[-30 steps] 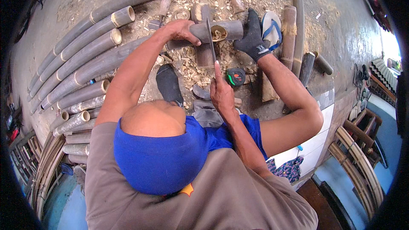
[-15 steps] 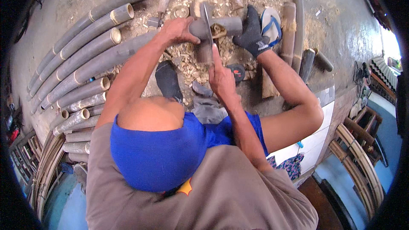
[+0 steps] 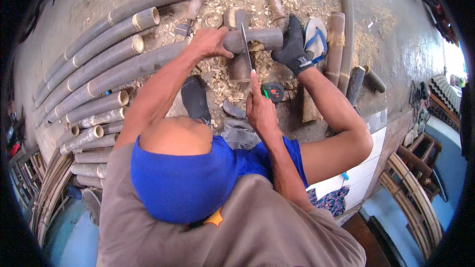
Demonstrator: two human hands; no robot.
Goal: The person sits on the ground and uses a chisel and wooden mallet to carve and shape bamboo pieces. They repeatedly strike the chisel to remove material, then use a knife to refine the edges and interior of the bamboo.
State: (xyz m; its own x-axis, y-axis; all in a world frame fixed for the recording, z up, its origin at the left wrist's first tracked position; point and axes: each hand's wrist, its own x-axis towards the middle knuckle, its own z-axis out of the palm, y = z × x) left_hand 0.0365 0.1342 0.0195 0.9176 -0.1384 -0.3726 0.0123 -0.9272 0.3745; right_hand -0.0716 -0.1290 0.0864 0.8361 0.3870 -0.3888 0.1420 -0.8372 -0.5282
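Where one bamboo pole (image 3: 268,38) lies across one short log (image 3: 239,66), we see one pale notch (image 3: 257,46), which we take as the clock's centre. At nine o'clock, our left hand (image 3: 212,43) wraps round the pole, thumb on the near side. At six, our right hand (image 3: 262,111) is closed round the near end of one long blade (image 3: 246,44), forefinger stretched along it; the blade crosses the pole just beside the notch. One tape measure (image 3: 274,92) sits between five and six. Near three, we count one dark-socked foot (image 3: 292,52), one sandal (image 3: 315,42) and two long bamboo lengths (image 3: 335,47); toward four, two short pieces (image 3: 355,86). One hooked tool (image 3: 274,2) lies at one o'clock, one round piece (image 3: 212,20) at ten. Between nine and ten, three more poles (image 3: 118,30) stretch outward.
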